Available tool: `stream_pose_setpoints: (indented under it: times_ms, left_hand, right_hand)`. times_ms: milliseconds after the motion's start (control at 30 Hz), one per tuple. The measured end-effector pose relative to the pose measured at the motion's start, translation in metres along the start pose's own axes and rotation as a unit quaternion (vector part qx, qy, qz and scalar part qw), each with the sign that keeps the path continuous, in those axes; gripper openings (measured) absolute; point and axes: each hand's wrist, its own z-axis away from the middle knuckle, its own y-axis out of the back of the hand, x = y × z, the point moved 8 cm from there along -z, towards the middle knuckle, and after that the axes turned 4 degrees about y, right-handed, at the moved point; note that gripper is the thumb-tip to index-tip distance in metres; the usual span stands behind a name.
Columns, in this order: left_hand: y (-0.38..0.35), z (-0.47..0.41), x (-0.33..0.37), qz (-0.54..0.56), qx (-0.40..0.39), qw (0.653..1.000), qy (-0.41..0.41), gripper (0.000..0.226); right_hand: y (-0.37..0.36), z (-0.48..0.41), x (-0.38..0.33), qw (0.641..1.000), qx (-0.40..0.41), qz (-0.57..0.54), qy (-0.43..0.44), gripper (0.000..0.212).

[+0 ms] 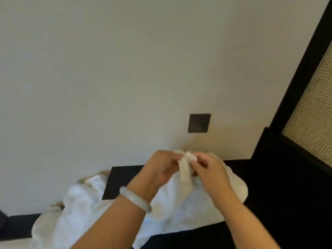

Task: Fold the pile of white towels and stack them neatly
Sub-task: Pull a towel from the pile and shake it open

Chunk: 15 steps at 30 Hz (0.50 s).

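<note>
A white towel (179, 200) is lifted in front of me, its top edge bunched between both hands and a narrow white tag (185, 169) hanging from it. My left hand (159, 168), with a pale bangle on the wrist, pinches the towel's edge at the left. My right hand (208, 169) pinches the same edge just to the right, fingers curled. More crumpled white towels (79, 200) lie in a pile at lower left, partly hidden by my left forearm.
A dark surface (269, 212) lies under the towels and runs to the right. A plain pale wall fills the background, with a dark socket plate (199, 123). A black frame with a woven cane panel (312, 105) stands at right.
</note>
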Motion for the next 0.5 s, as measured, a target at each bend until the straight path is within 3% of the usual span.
stream_pose_setpoints:
  times_ms: [100, 200, 333, 500]
  left_hand:
    - [0.001, 0.006, -0.060, 0.122, -0.029, 0.991, 0.038, 0.035]
    - [0.004, 0.015, -0.094, 0.080, -0.021, 0.996, 0.031, 0.029]
    - [0.010, 0.022, -0.100, -0.008, 0.030, 0.999, 0.025, 0.025]
    - [0.006, 0.026, -0.094, 0.054, 0.044, 0.997, 0.040, 0.023]
  right_hand:
    - [-0.004, 0.031, 0.047, 0.996, 0.049, -0.004, -0.070, 0.016]
    - [-0.009, 0.049, 0.069, 0.992, 0.050, -0.016, -0.117, 0.014]
    - [-0.004, 0.060, 0.066, 0.993, 0.040, -0.013, -0.107, 0.013]
    - [0.014, 0.068, 0.048, 0.997, 0.006, -0.052, -0.054, 0.015]
